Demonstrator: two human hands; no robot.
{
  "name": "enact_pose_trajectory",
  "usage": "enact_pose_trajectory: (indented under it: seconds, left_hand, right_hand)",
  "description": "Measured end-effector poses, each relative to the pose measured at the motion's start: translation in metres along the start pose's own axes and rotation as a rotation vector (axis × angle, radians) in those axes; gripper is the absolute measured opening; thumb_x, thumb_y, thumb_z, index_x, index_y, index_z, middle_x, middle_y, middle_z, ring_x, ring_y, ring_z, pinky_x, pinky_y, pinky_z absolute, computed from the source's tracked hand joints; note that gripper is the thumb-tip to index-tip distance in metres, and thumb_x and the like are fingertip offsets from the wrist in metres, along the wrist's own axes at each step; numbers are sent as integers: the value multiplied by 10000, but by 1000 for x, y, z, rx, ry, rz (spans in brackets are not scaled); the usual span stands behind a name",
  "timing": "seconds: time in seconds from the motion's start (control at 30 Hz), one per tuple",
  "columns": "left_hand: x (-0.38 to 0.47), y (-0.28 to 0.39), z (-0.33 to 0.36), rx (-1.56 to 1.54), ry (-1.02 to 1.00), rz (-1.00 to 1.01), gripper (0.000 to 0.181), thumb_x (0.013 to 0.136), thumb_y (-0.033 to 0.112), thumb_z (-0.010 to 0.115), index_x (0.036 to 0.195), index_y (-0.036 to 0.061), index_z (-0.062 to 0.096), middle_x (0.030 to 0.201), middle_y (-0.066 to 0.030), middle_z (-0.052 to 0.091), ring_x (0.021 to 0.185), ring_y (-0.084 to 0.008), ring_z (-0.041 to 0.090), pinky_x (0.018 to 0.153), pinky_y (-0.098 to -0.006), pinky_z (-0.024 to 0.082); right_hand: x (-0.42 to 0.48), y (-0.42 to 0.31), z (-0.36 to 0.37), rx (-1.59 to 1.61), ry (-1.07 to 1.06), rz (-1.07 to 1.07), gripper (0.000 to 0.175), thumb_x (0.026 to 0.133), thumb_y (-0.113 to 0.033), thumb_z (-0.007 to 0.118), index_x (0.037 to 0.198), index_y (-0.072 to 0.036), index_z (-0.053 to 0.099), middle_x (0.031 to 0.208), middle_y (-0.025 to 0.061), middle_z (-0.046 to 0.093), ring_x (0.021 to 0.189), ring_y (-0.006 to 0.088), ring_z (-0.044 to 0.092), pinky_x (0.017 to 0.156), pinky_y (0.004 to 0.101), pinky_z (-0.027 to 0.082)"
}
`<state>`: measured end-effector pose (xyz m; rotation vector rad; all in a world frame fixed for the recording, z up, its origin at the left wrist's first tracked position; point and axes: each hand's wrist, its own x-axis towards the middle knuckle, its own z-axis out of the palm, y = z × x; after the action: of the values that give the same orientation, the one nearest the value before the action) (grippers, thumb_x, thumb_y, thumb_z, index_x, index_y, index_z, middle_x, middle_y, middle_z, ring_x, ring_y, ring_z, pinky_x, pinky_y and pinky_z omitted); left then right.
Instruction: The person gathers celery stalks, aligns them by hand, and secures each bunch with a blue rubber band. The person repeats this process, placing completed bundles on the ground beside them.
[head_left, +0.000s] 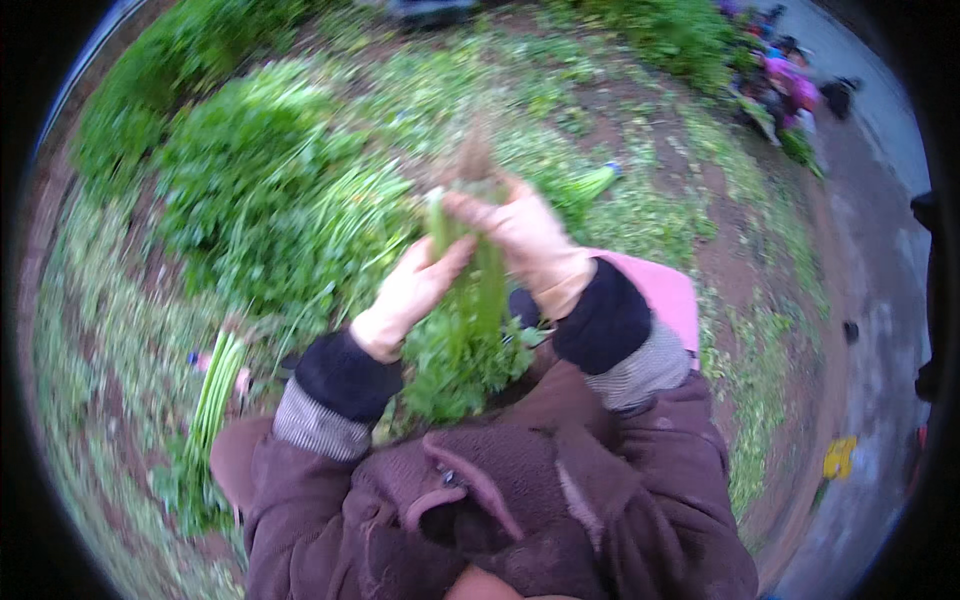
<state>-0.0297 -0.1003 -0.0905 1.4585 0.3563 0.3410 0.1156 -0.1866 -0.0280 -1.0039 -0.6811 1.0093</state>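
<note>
A celery plant (487, 292) is held upside down before my chest, its brown roots (474, 154) pointing away and its leaves (457, 375) hanging toward my lap. Around the root end, the fingers of my right hand (534, 244) are closed, with soil on the fingertips. My left hand (412, 292) pinches a pale green outer stalk (437, 217) between thumb and fingers, close beside the other stalks. Both hands seem to wear thin, light gloves. Motion blurs the roots and fingers.
Beyond my left hand lies a large heap of celery (247, 180). A celery bundle (214, 390) rests at left; another bundle (596, 181) with a blue band lies ahead right. Something pink (660, 292) is by my right arm. People (791, 82) sit near the paved road (885, 300).
</note>
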Motion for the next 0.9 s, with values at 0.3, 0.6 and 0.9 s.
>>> enact_pose_trajectory:
  seconds: [0.3,0.6,0.9]
  left_hand:
    - [12,38,-29,29,387,85,403,1026,498,581,996,102,649,605,80,449,472,-31,356,427,-227,260]
    - [-14,21,0,-61,160,167,580,1093,512,384,1402,38,509,1108,-59,632,896,-141,591,749,-270,484]
    - [-45,49,-27,33,85,297,570,1109,477,363,1422,21,502,1098,-42,634,891,-129,566,780,-283,477]
  right_hand:
    - [2,-4,6,54,52,-28,389,939,-136,738,1281,-19,597,1116,121,740,936,214,730,823,366,620]
    - [-16,-7,35,109,31,-53,507,906,-109,782,1357,-22,567,1206,86,701,1091,190,668,997,341,526]
    - [-37,-34,99,-85,-43,-183,338,962,-78,703,1284,-8,629,1164,104,739,1031,164,696,943,315,559]
